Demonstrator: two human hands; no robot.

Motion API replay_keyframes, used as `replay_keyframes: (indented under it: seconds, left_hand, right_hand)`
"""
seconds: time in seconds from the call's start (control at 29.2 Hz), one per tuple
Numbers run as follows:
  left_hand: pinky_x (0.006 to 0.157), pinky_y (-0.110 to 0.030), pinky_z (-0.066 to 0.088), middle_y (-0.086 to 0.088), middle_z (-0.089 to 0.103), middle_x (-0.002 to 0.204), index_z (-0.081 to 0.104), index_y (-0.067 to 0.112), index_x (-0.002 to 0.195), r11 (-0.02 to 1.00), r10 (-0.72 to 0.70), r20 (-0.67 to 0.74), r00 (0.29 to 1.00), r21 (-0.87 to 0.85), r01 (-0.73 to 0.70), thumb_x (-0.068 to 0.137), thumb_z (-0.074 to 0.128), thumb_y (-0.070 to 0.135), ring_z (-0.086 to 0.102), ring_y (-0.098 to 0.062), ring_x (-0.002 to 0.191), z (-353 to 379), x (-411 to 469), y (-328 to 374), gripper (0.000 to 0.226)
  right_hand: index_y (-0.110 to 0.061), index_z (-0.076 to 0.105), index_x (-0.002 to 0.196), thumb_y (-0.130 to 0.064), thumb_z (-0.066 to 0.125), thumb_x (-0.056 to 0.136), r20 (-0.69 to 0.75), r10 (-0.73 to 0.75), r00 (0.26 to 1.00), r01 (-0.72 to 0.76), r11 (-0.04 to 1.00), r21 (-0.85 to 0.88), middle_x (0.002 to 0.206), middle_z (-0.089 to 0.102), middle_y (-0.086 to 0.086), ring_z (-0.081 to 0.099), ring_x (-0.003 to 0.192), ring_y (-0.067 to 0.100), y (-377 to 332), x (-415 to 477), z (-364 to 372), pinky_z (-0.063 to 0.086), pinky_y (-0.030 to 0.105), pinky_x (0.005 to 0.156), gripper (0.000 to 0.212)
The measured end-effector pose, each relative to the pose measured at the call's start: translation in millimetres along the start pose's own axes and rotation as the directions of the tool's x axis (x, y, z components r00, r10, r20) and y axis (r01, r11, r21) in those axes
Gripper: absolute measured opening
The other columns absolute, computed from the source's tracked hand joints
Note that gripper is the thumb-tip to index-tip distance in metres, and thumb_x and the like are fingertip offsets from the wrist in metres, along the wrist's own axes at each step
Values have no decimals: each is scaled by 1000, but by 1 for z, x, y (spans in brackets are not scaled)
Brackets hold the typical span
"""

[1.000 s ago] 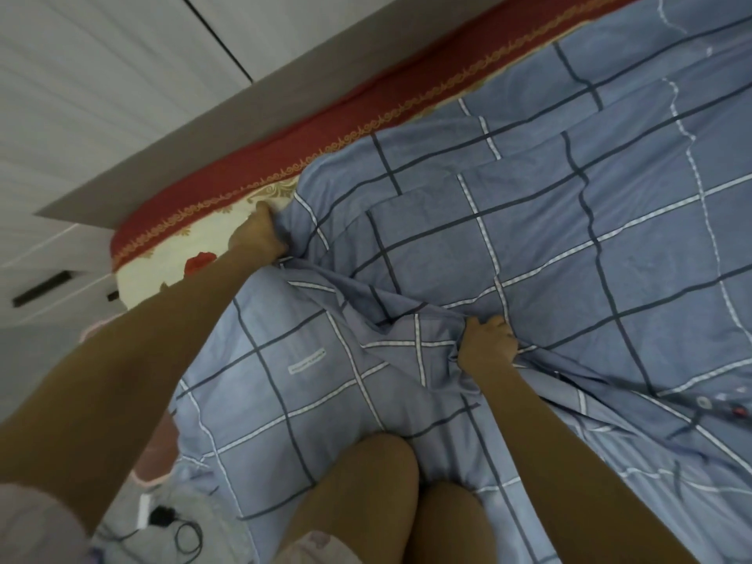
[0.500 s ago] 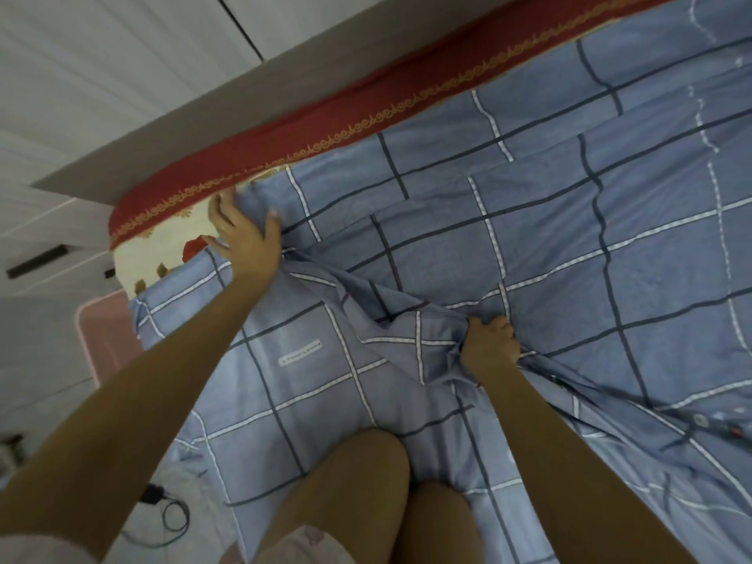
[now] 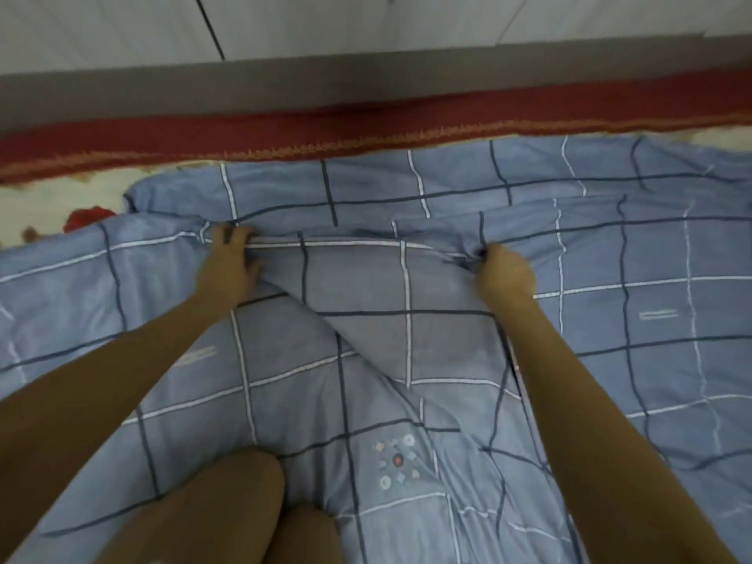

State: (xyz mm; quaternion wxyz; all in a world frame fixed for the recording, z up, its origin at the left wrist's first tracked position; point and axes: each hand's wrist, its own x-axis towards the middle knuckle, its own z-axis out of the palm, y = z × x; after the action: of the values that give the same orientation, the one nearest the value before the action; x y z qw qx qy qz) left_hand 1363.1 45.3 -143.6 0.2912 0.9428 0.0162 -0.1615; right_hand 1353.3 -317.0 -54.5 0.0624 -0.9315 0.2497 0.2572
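1. Left hand (image 3: 230, 260): fingers curl over a raised fold of the blue checked duvet cover (image 3: 366, 287), gripping it.
2. Right hand (image 3: 504, 272): fist closed round bunched cloth on the same fold.
3. Cover spreads across the bed, ending just short of the red sheet border (image 3: 366, 128) at the bed's far edge.
4. Knees (image 3: 252, 502) rest on the cover's near part.

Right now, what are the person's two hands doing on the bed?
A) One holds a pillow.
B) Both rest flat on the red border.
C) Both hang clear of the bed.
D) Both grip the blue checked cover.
D: the left hand and the right hand each hold a fold of the blue checked cover, on the near side of the red border.
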Motion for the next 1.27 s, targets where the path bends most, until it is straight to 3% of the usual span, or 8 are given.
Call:
replay_keyframes:
  seconds: [0.21,0.27,0.38,0.58,0.69,0.99,1.17,1.27]
  left_hand:
    - [89,-48,45,-25,48,121,53,-1,125,994,48,103,994,96,-58,86,65,8,54,-41,104,-19,32,-4,42]
    - [79,-44,45,-25,57,106,55,-1,118,997,61,16,998,49,-62,90,58,5,58,-41,94,-24,33,-3,29]
    - [63,-41,38,-20,52,74,49,0,101,1000,22,-99,995,23,-19,92,52,6,55,-37,70,-32,44,2,11]
    - [67,-35,35,-16,51,82,46,12,90,982,-39,-262,964,-189,-11,94,42,-1,50,-26,77,-42,88,-9,15]
    - [75,-42,41,-25,62,98,57,-1,104,999,31,-308,951,-33,-44,97,41,5,57,-38,89,-27,91,-23,19]
    - [67,-45,38,-31,58,88,59,-5,87,980,13,-485,875,181,85,98,34,27,54,-44,81,-3,100,-44,42]
    - [77,-44,30,-25,55,96,61,-2,91,944,21,-462,887,301,134,93,35,27,49,-39,90,15,98,-51,38]
    - [78,-44,30,-24,53,99,59,0,95,929,50,-436,899,351,118,94,33,28,48,-38,91,15,100,-51,39]
  right_hand:
    - [-5,60,95,-2,38,91,-231,120,965,18,855,519,96,63,20,62,89,32,-5,44,-36,52,41,82,23]
    - [-12,46,72,5,32,92,-300,99,949,118,770,627,74,48,10,53,63,9,-18,52,-49,52,19,62,30]
    - [-13,43,80,3,30,94,-381,-3,924,228,805,548,74,43,5,46,69,9,-41,69,-67,39,23,66,25]
    - [10,59,106,0,39,94,-447,-28,894,279,815,508,112,59,26,54,99,27,-58,122,-68,36,34,86,25]
    - [8,57,111,0,40,93,-406,-75,911,254,877,408,123,52,25,52,110,37,-61,136,-48,34,33,94,26]
    - [-4,40,136,3,48,89,-223,-239,945,300,905,303,145,23,20,37,127,33,-76,153,-3,26,26,105,48]
    - [-5,38,137,0,47,92,-228,-238,944,293,923,251,149,17,19,43,120,38,-84,167,10,30,30,98,46]
    - [-9,37,140,-1,45,89,-412,-125,902,251,930,267,153,16,19,45,122,40,-100,156,27,39,40,96,52]
